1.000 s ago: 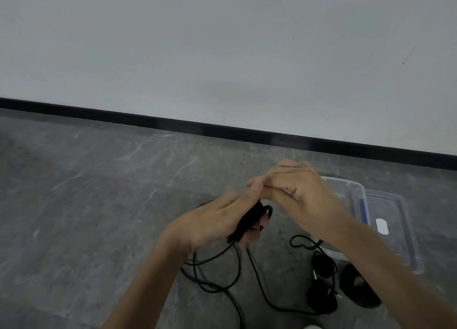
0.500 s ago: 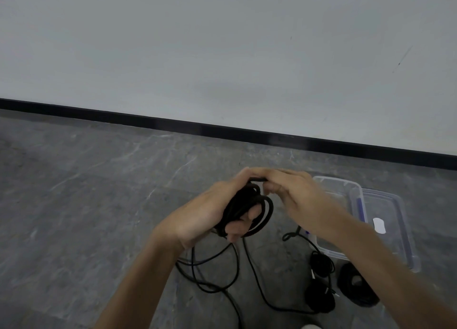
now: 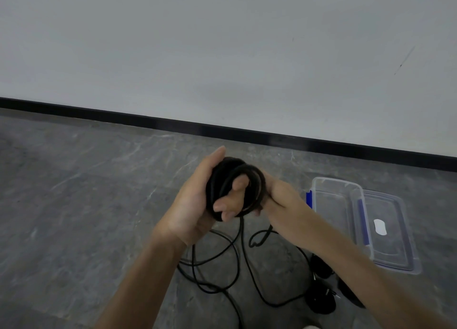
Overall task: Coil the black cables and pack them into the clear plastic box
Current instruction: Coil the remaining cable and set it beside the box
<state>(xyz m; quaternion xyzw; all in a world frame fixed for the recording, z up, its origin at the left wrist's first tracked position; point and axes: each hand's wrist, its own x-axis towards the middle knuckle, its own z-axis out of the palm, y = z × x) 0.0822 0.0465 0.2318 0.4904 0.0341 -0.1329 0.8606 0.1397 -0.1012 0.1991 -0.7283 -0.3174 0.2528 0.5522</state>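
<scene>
A moment ago the right hand (image 3: 279, 197) was up by the left fingertips and the coil (image 3: 222, 178) was small. Now it has come down to the coil's right side and grips the edge, and the coil looks fatter and rounder. The left hand (image 3: 190, 205) holds it with fingers poked through the hole. I think one more loop went on. More loose cable (image 3: 235, 254) hangs under the hands to the floor (image 3: 74, 205), so winding is not done. I count two hands, one coil, and three wound bundles (image 3: 320, 304) under the right arm, partly hidden. One clear box (image 3: 336, 180) and one lid (image 3: 395, 205) sit right of the hands.
</scene>
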